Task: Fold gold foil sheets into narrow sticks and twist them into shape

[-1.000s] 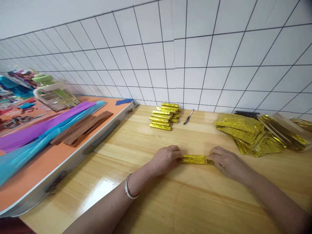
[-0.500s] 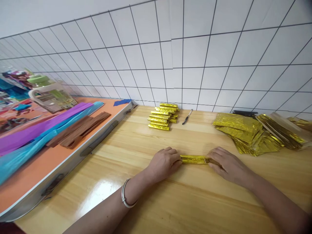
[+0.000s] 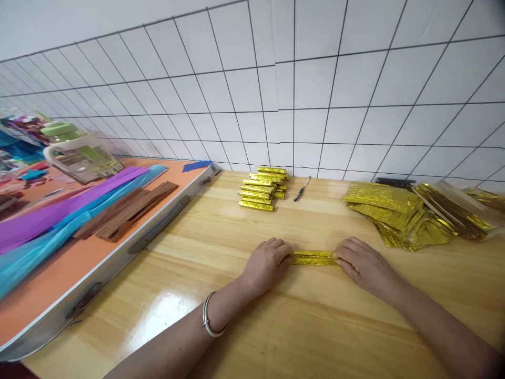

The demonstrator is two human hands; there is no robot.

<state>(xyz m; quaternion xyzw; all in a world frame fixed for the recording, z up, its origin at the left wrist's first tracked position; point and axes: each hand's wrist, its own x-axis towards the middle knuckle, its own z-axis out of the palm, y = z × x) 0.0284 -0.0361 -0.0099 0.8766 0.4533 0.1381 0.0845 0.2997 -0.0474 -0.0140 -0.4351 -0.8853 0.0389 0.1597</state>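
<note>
A narrow folded strip of shiny gold foil [image 3: 313,258] lies crosswise on the wooden table between my two hands. My left hand [image 3: 269,263], with a silver bangle on the wrist, has its fingers closed on the strip's left end. At the other end, my right hand [image 3: 361,263] pinches the foil between thumb and fingers. Both ends of the strip are hidden under the fingers. Beyond my left hand, a stack of similar folded gold foil strips [image 3: 262,189] sits near the wall.
A pen [image 3: 302,189] lies beside the stack. Flat gold foil sheets [image 3: 394,210] are piled at the right, near a black object [image 3: 395,182]. At left, a raised orange board [image 3: 158,210] holds brown strips [image 3: 132,210], purple crepe paper [image 3: 98,197] and a green-lidded bottle [image 3: 65,131].
The thumb and fingers of my right hand have closed in on the strip's right end. Less of a groove shows along the foil. My left hand has hardly shifted.
</note>
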